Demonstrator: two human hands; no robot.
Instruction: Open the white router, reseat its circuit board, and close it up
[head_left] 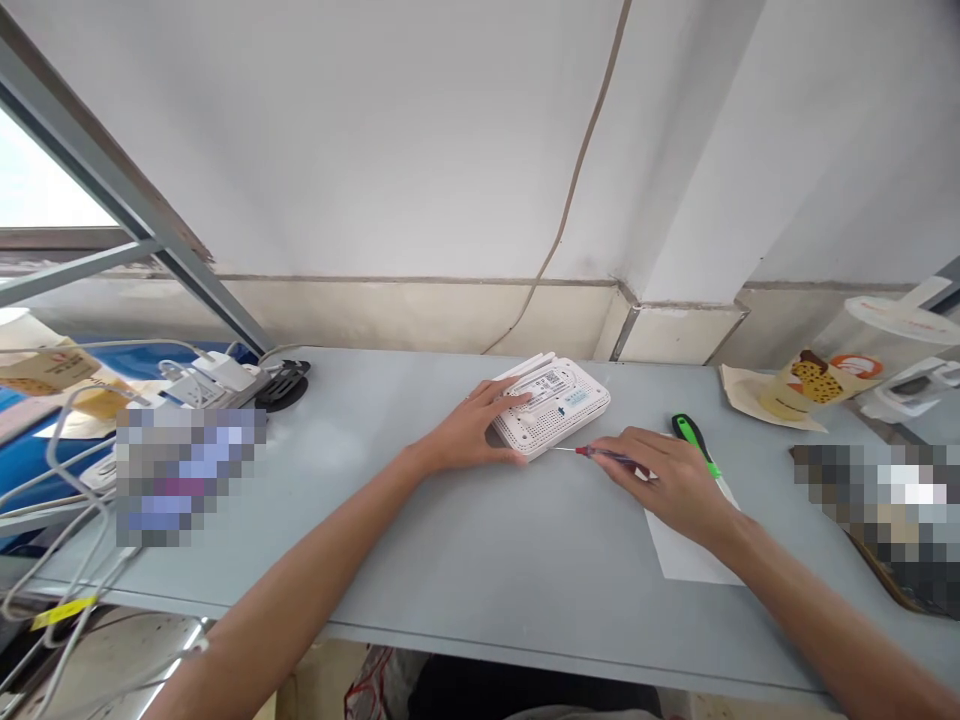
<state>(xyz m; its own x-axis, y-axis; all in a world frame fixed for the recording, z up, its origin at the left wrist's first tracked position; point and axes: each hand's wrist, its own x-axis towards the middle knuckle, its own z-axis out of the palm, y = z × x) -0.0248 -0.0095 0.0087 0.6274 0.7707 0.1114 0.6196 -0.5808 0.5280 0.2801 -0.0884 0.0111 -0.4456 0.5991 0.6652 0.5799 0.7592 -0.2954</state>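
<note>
While left hand [472, 425] pins one router [562, 420] (white), right [667, 485] grips screwdriver [604, 455].

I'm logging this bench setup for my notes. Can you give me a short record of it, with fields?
Left hand: resting on white router
Right hand: holding thin screwdriver, tip beside the router
Nearby: green-and-black screwdriver, white paper sheet
Surface: grey table
Far left: white power adapters

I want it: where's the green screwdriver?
In the head view, the green screwdriver lies on the table just beyond the right hand, by the paper.
</note>
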